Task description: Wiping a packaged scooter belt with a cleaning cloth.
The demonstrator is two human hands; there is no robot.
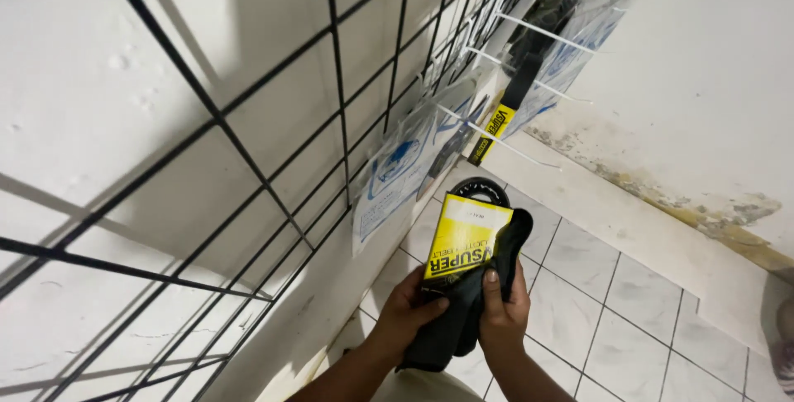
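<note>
Black rubber belt (463,311) w/ yellow card sleeve (466,241) is held folded, roughly upright, above white tiled floor, near the wire grid; sleeve sits at top end.

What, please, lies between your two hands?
In the head view, a black rubber belt in a yellow cardboard sleeve sits between the left hand and right hand.

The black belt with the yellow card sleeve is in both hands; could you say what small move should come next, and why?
Probably lift the black belt, gripped by the left hand and right hand, toward a bare part of the wire grid; similar packaged goods already hang there.
</note>
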